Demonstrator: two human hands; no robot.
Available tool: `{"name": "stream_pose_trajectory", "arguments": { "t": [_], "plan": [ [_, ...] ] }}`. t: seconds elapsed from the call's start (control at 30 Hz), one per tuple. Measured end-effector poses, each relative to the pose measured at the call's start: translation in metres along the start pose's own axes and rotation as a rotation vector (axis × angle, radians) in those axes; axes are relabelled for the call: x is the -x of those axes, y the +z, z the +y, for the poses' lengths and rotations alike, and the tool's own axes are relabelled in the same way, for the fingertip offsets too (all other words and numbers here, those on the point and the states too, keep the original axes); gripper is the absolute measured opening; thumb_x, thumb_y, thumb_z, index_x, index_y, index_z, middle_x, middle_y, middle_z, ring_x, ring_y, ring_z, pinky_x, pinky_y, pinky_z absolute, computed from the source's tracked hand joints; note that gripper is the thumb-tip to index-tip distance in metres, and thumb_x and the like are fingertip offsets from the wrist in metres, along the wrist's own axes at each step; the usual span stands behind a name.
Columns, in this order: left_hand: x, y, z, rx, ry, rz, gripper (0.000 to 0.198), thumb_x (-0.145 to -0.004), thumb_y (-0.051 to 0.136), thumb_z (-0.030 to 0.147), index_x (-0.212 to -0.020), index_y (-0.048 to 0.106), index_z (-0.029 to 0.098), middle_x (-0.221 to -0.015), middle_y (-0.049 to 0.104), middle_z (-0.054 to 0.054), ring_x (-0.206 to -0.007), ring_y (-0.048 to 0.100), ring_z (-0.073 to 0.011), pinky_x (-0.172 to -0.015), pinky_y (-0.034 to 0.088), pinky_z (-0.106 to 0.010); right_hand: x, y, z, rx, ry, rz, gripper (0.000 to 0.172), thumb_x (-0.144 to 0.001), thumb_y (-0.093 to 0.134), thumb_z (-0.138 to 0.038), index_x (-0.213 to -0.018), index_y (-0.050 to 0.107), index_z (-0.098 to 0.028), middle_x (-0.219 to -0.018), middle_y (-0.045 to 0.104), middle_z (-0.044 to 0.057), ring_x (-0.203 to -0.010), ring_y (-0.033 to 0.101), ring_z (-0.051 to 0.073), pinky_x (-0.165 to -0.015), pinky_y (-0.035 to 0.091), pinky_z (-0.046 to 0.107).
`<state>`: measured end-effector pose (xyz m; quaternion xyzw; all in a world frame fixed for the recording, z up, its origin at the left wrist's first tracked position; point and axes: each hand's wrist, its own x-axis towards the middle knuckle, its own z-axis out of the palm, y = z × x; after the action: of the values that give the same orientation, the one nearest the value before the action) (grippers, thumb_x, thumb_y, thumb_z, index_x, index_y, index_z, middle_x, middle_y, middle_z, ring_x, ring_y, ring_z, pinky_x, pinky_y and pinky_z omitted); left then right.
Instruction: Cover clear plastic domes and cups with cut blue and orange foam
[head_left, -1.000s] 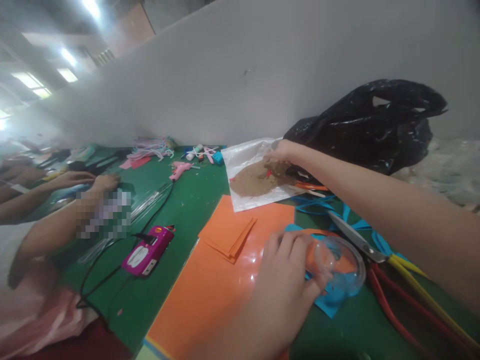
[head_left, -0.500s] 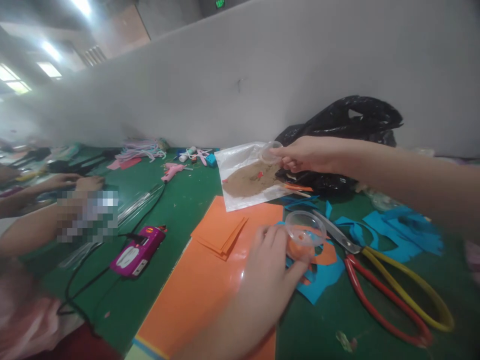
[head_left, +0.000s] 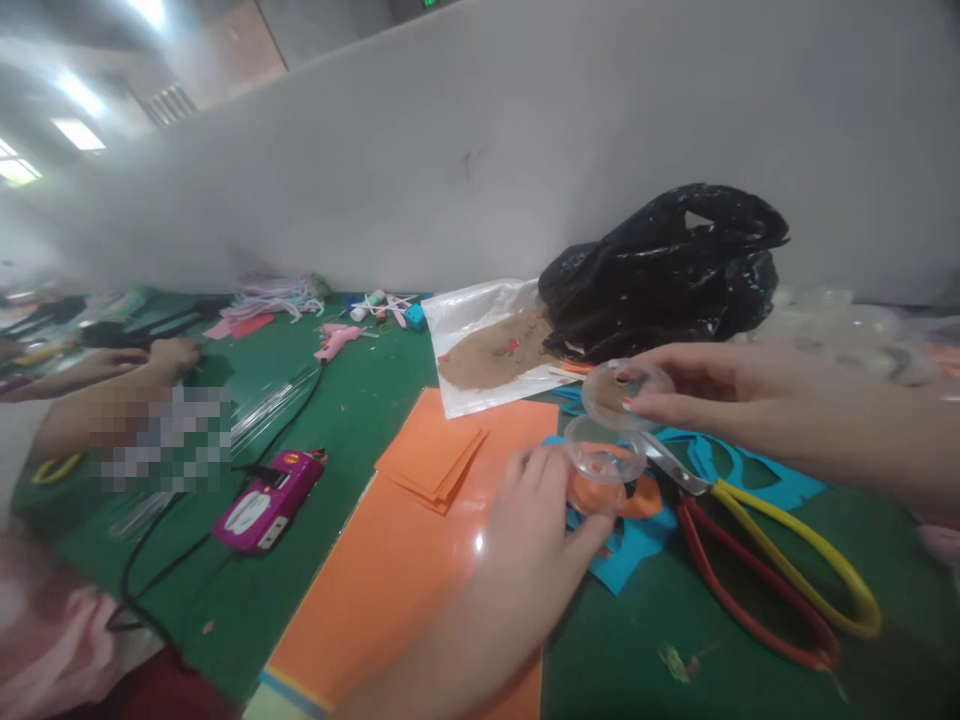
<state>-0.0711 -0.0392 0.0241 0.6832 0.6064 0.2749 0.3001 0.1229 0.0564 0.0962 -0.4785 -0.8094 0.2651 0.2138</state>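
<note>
At the far left of the green table (head_left: 180, 600), a co-worker's hand (head_left: 169, 355) rests near a pink glue gun (head_left: 337, 340) and a magenta box (head_left: 266, 515) with a black cord. Orange foam sheets (head_left: 405, 590) lie in the middle, below a clear plastic bag (head_left: 480, 350) holding brown powder. The left hand (head_left: 525, 550) rests on the sheets' right edge, its fingers (head_left: 536, 470) curved narrowly around a clear round dish (head_left: 604, 462), which sits on orange and blue foam scraps (head_left: 630, 540). Just above, the right hand (head_left: 720, 390) pinches a clear round lid (head_left: 626, 393) between its fingers (head_left: 645, 402). Further right lie scissors (head_left: 757, 570) with red and yellow handles, below a black bag (head_left: 660, 275).
</note>
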Motion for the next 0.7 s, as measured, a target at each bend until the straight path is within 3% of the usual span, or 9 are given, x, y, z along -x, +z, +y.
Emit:
{"name": "stream_pose_trajectory", "arguments": {
  "t": [0.1, 0.33, 0.5, 0.7],
  "plan": [
    [0.0, 0.0, -0.001, -0.005, 0.007, 0.009, 0.026, -0.095, 0.062, 0.028, -0.12, 0.064, 0.022, -0.117, 0.067, -0.005, -0.113, 0.052, -0.0278, -0.097, 0.046, -0.046, 0.002, 0.009, 0.007, -0.079, 0.004, -0.077, 0.056, -0.081, 0.056, -0.074, -0.111, 0.074, -0.031, -0.092, 0.079, 0.005, -0.082, 0.075, 0.027, -0.063, 0.062, 0.037],
    [-0.001, 0.0, -0.002, -0.003, 0.029, 0.01, 0.027, -0.096, 0.062, 0.033, -0.122, 0.064, 0.023, -0.121, 0.067, -0.005, -0.117, 0.052, -0.0273, -0.099, 0.046, -0.045, 0.013, 0.014, 0.007, 0.03, -0.112, 0.023, 0.046, -0.083, 0.058, -0.069, -0.115, 0.07, -0.038, -0.111, 0.079, 0.004, -0.098, 0.076, 0.029, -0.074, 0.064, 0.041],
    [0.0, 0.0, 0.001, -0.007, 0.032, -0.011, 0.027, -0.097, 0.062, 0.035, -0.122, 0.064, 0.024, -0.125, 0.066, -0.006, -0.119, 0.052, -0.0281, -0.1, 0.045, -0.046, 0.021, 0.015, 0.002, 0.058, -0.205, 0.056, 0.032, -0.087, 0.058, -0.06, -0.107, 0.069, -0.037, -0.099, 0.079, 0.005, -0.088, 0.075, 0.031, -0.073, 0.064, 0.043],
    [0.001, -0.001, 0.001, 0.008, 0.045, -0.025, 0.024, -0.097, 0.062, 0.034, -0.119, 0.064, 0.025, -0.128, 0.066, -0.004, -0.12, 0.052, -0.0272, -0.101, 0.045, -0.045, 0.024, 0.018, 0.007, 0.14, -0.344, 0.116, 0.028, -0.095, 0.051, -0.058, -0.104, 0.068, -0.038, -0.093, 0.077, 0.004, -0.081, 0.073, 0.028, -0.068, 0.063, 0.04]
  ]
}}
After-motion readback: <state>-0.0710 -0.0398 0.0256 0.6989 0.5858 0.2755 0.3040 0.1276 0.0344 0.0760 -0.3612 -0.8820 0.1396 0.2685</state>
